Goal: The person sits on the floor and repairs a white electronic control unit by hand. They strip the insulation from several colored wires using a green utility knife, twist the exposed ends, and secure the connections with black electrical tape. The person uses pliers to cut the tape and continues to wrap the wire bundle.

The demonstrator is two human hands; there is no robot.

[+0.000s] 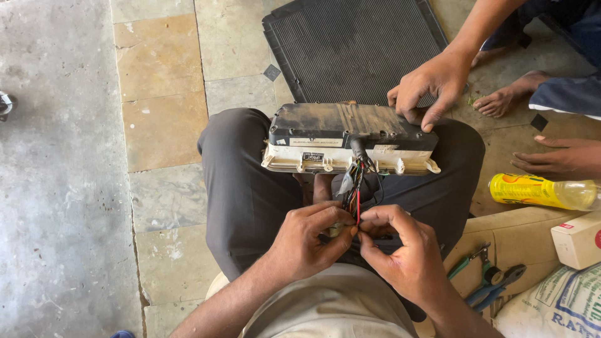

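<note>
1. One black ribbed panel (350, 47) lies flat on the stone floor (163, 94), well beyond both of the seated person's hands and past the knees.
2. Nearer than that, a dusty box-shaped unit (347, 138) with a dark top and a pale plastic edge rests across the person's lap, just above the two hands. Another person's hand (429, 87) presses down on its far right corner, fingers spread over the top.
3. Off to the right of the right hand, a white sack (557, 307) and a small white carton (579, 241) sit on brown cardboard (501, 235).
4. Further right and a little higher, a yellow plastic bottle (541, 191) lies on its side, with a second hand (560, 156) of the other person resting flat just above it.
5. Close beside the right wrist, pliers (491, 281) with green and blue handles lie on the cardboard.
6. A bundle of thin wires (355, 184), red, black and others, hangs from the unit's middle down to the fingers.
7. The left hand (310, 241) is curled nearly closed, thumb and forefinger pinching the wire ends.
8. The right hand (397, 244) mirrors it, fingertips pinched tight on the same wires, touching the left fingertips.
</note>
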